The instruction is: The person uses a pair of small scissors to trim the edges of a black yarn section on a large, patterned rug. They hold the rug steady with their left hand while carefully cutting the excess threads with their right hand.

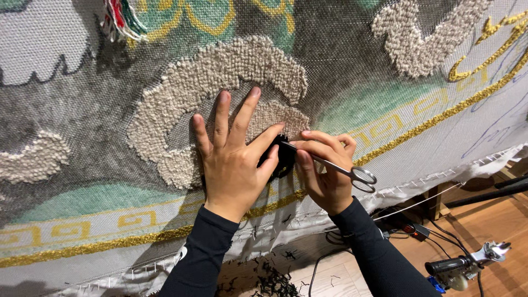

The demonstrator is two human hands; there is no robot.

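The left hand lies flat, fingers spread, pressed on the tufted rug canvas beside a black yarn patch. The right hand grips small scissors, blades pointing at the patch.

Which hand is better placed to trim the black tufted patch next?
Right hand, probably: it holds the small metal scissors with blades at the black tufted patch, while the left hand lies flat beside it.

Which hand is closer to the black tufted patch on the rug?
Neither is clearly closer. The left hand lies flat with its thumb against the black tufted patch; the right hand touches its other side, holding scissors to it.
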